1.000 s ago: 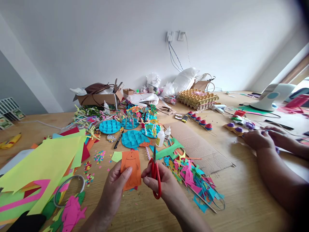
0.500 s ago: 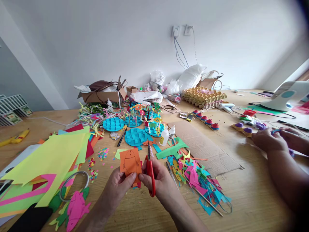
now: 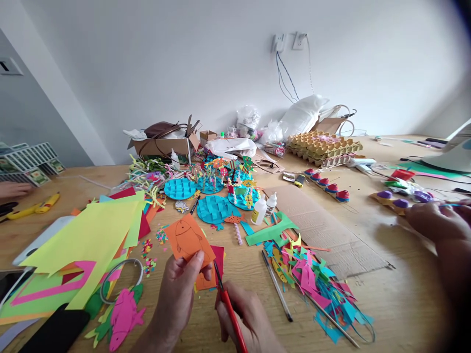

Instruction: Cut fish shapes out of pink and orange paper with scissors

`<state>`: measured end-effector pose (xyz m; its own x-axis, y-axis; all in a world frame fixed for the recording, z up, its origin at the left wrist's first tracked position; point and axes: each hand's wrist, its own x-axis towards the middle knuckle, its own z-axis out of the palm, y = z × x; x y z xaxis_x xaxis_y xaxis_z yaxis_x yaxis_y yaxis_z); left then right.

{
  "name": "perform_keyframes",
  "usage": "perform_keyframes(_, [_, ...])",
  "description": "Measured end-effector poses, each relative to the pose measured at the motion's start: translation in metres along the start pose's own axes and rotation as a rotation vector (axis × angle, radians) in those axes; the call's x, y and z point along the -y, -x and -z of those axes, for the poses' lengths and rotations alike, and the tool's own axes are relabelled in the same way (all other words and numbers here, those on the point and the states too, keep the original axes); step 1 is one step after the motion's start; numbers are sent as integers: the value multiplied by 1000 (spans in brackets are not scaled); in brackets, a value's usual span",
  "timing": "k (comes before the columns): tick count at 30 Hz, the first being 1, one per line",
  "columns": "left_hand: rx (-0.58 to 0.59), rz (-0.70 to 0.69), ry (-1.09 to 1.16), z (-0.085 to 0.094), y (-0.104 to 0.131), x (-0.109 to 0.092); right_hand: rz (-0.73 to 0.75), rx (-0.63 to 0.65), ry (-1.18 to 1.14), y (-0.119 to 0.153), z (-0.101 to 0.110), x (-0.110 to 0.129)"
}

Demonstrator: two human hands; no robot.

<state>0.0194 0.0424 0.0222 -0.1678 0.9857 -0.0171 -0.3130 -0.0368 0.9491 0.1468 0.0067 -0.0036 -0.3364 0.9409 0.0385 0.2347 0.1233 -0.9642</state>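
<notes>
Between its thumb and fingers, my left hand (image 3: pixel 179 289) pinches an orange sheet of paper (image 3: pixel 186 238) with a fish outline drawn on it, tilted to the left. My right hand (image 3: pixel 245 314) grips red-handled scissors (image 3: pixel 230 306). The dark blades point up at the paper's lower right corner; whether they touch it I cannot tell. Beneath, on the table, lie a dark red paper piece (image 3: pixel 218 260) and another orange piece (image 3: pixel 206 280), partly hidden by my left hand. Cut-out pink paper fish (image 3: pixel 125 316) lie by a tape roll (image 3: pixel 138 269) at the lower left.
Coloured paper sheets (image 3: pixel 84 235) are stacked at left. Paper scraps (image 3: pixel 320 284), a pen (image 3: pixel 275 284) and cardboard (image 3: pixel 327 235) lie to the right. Glue bottles (image 3: pixel 258 211) stand beside blue discs (image 3: pixel 213 210). At far right, another person's hand (image 3: pixel 427 220) works near egg-carton pieces.
The orange paper has tilted left, and the scissors have swung down from beside it to its lower right corner. The view has turned slightly left. Another person's hand now shows at far left.
</notes>
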Motion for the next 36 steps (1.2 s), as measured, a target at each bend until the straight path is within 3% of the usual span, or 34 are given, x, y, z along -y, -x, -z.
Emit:
perform_keyframes(5, [44,-13,-12,-3,3,2,-37,38,-112,-2,0,6])
perform_keyframes(12, [34,4,-4,-6,6,4,-45,-1,-167,-2,0,12])
perform_keyframes(18, [-2,26,33,-8,6,5,-37,-6,-186,-2,-3,5])
perform_keyframes(36, [64,44,60,-6,8,16,-29,-19,-266,3,-5,-13])
